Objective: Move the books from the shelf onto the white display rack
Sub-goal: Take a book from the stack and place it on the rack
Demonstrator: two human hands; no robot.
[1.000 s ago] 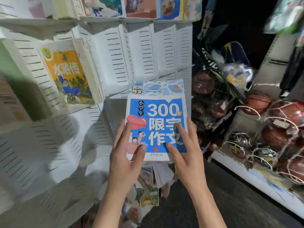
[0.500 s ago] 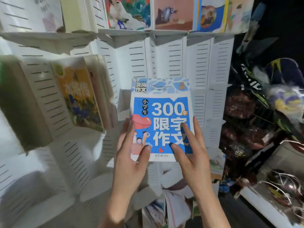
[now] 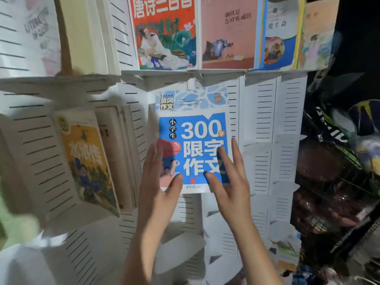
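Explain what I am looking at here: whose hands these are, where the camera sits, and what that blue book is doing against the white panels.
There is no machine here. A person wears a camera on the head, so the single picture looks forward and down along their own arms. The left hand and the right hand reach out from the bottom edge.

Between them is a blue book with a large "300" on its cover. Each hand grips a lower corner, thumb on the cover and the other fingers mostly along its side edges, holding it upright and facing the camera in front of the white rack, a stand of slotted white panels with small ledges.

Other books already stand on the rack: an orange book to the left, and in the row above a red book, a pink book and more beside them. Whether the blue book already rests on a ledge cannot be told.
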